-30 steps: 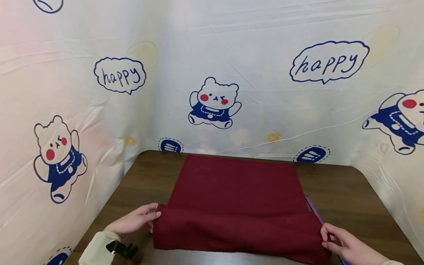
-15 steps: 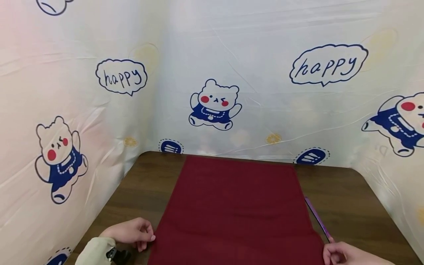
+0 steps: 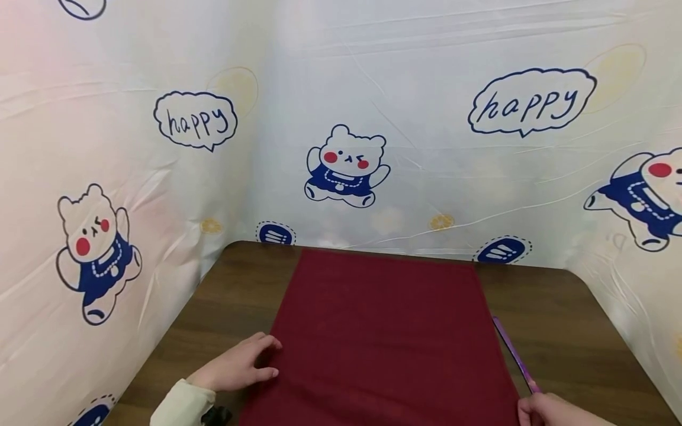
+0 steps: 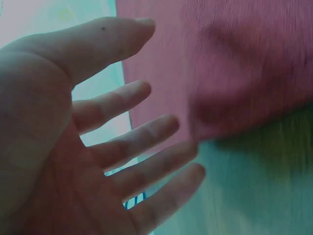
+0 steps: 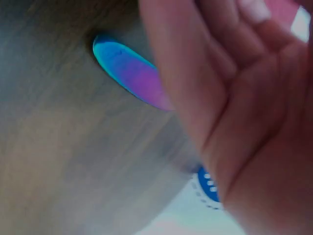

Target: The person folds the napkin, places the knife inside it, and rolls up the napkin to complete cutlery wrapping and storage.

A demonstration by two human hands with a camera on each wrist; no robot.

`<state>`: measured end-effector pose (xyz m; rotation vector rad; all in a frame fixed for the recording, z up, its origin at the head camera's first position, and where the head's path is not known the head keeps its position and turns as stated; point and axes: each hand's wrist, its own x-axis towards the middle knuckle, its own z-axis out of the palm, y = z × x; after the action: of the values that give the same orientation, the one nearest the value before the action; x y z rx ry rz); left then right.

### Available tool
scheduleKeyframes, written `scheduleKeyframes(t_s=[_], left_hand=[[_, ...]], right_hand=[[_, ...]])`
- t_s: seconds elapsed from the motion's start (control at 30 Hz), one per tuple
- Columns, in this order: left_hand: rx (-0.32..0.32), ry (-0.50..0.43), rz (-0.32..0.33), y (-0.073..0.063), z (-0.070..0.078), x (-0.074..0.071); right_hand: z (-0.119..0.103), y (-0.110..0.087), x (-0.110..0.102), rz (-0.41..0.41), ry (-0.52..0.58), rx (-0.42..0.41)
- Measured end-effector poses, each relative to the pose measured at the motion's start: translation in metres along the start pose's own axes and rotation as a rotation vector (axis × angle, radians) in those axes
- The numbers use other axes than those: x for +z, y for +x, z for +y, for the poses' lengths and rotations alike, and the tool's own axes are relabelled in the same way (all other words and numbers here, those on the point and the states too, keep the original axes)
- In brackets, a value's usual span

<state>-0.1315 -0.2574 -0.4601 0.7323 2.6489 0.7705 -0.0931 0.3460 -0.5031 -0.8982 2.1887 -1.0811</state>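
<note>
A dark red cloth lies spread over the table, with faint creases across its near part. My left hand is at its left edge, fingers spread and thumb apart, holding nothing. In the left wrist view the fingers of that hand are loosely straight beside the cloth. At the lower right my right hand has its fingers curled at the cloth's right edge and appears to pinch it; the fingertips are partly hidden. Next to this hand lies a slim purple-blue iridescent utensil, its rounded end visible in the right wrist view.
The brown wooden table shows on both sides of the cloth. A pale printed curtain with cartoon bears closes off the back and both sides. The cloth's near edge is out of the head view.
The raised near part of the cloth has come down flat, covering a silvery surface seen earlier. My left hand has let go of its edge and moved right and away from me.
</note>
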Motion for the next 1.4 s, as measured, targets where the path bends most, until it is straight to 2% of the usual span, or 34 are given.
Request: scheduleKeyframes(t_s=[0.1, 0.13, 0.27, 0.33, 0.4, 0.47, 0.6, 0.73, 0.93, 1.2, 1.4], left_hand=[[0.037, 0.08, 0.018, 0.005, 0.009, 0.009], [0.045, 0.11, 0.022, 0.006, 0.012, 0.013], [0.009, 0.174, 0.002, 0.013, 0.022, 0.023], [-0.007, 0.198, -0.008, 0.015, 0.026, 0.027], [-0.026, 0.21, -0.015, 0.017, 0.03, 0.03], [-0.038, 0.243, 0.002, 0.018, 0.033, 0.033], [-0.079, 0.302, 0.068, 0.022, 0.035, 0.04], [-0.098, 0.321, 0.102, 0.025, 0.036, 0.045], [-0.113, 0.311, 0.09, 0.026, 0.041, 0.048], [-0.258, 0.294, 0.026, 0.031, 0.053, 0.05], [-0.298, 0.282, 0.004, 0.035, 0.056, 0.05]], right_hand=[[-0.005, 0.0, 0.001, 0.103, -0.224, 0.094], [-0.005, 0.001, 0.001, 0.131, -0.344, 0.042], [-0.007, 0.01, 0.004, 0.264, -0.587, -0.006], [-0.009, 0.016, 0.008, 0.359, -0.732, -0.023], [-0.012, 0.023, 0.013, 0.405, -0.808, -0.006], [-0.015, 0.029, 0.015, 0.389, -0.807, 0.035], [-0.021, 0.038, 0.02, 0.277, -0.659, 0.169], [-0.022, 0.045, 0.026, 0.24, -0.576, 0.209], [-0.021, 0.051, 0.032, 0.226, -0.506, 0.2], [-0.025, 0.058, 0.035, 0.196, -0.449, 0.24], [-0.027, 0.062, 0.033, 0.209, -0.457, 0.251]])
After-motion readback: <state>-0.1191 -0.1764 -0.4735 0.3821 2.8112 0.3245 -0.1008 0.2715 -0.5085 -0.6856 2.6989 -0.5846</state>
